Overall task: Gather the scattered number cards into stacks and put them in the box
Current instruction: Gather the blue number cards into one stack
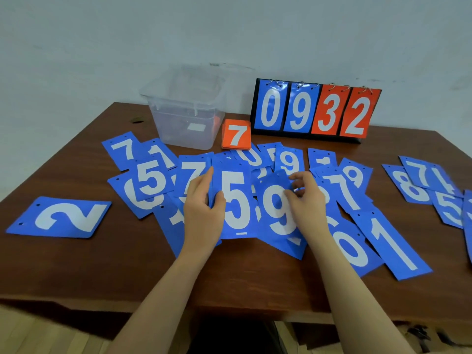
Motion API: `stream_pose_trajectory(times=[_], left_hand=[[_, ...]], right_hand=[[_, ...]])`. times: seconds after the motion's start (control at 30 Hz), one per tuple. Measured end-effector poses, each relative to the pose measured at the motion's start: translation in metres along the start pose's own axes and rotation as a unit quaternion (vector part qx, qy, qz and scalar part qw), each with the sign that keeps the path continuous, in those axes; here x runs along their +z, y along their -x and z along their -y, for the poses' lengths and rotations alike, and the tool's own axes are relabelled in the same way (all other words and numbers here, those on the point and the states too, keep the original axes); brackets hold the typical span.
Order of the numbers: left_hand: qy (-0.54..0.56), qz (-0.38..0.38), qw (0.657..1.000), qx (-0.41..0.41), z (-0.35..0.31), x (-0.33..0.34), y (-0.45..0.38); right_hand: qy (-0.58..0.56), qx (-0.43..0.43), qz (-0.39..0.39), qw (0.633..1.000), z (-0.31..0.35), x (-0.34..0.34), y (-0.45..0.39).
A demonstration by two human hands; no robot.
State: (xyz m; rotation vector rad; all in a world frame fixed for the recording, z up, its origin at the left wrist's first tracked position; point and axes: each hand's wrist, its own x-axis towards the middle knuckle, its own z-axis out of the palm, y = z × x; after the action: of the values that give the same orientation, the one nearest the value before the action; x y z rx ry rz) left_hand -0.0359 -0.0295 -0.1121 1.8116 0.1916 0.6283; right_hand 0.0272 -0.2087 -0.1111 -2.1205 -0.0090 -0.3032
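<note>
1. The left hand [201,210] grips the left edge of a blue rectangular "5" card [233,200] at the middle of the brown wooden table [76,272].
2. The right hand [307,200] pinches the overlapping blue "9" card [277,213].
3. Blue cards beneath are half hidden; those at the right edge are cut off.
4. The clear plastic box [184,111] stands toward the far edge, its contents hard to make out.

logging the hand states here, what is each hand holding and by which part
Left hand grips the blue 5 card by its left long edge. Right hand pinches the blue 9 card near its upper right edge.
</note>
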Motion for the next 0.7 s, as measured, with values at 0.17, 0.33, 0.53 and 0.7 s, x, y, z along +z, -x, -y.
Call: stream_pose_trajectory(times=[0.17,0.33,0.53,0.7], left_hand=[[-0.016,-0.028,0.999,0.005,-0.005,-0.01,0.008],[-0.016,-0.001,0.999,0.044,-0.018,-0.016,0.019],[0.04,0.028,0.998,0.027,-0.03,-0.017,0.035],[0.001,0.02,1.0,0.017,-0.022,-0.026,0.038]], right_hand=[[-0.127,-0.02,-0.084,0.988,0.022,-0.012,0.019],[-0.247,0.038,-0.053,0.967,0.042,-0.012,0.038],[-0.246,-0.019,-0.037,0.968,0.057,0.01,0.062],[-0.185,-0.039,0.009,0.982,0.054,0.014,0.064]])
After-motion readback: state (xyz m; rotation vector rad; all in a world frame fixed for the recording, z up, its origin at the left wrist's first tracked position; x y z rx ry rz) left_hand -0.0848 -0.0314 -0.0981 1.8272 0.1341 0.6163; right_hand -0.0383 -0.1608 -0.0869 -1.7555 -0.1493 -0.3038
